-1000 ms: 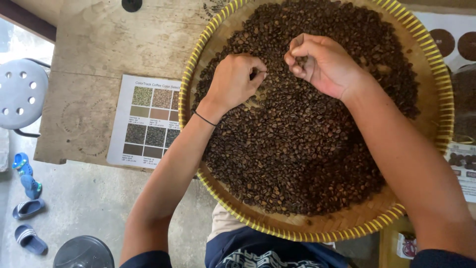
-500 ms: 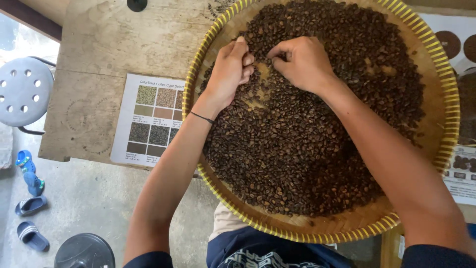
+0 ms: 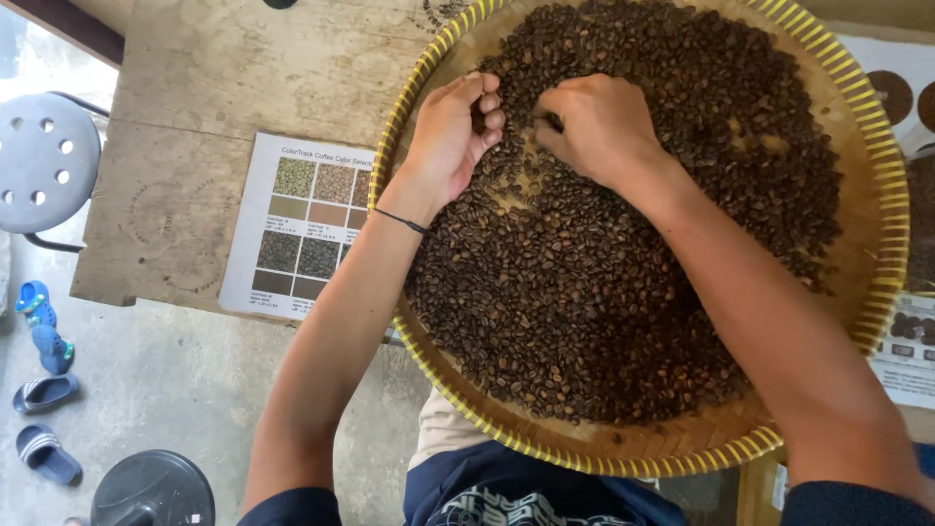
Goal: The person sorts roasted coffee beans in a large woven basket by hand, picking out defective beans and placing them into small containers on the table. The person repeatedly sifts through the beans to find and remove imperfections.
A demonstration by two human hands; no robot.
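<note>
Resting in the woven tray (image 3: 881,244) on the tabletop (image 3: 224,88), roasted coffee beans (image 3: 604,292) cover its floor. Left hand (image 3: 450,136), near the tray's far-left rim, is cupped half-closed over beans. Right hand (image 3: 596,127), just beside it, pinches beans with curled fingers.

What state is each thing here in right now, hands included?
Left hand: curled, fingers in the beans near the rim.
Right hand: palm down, fingers pinched among the beans.
Roasted beans: loose, spread across the tray.
Woven tray: flat on the table, bare at its right side.
Colour chart: flat, partly under the tray.
</note>
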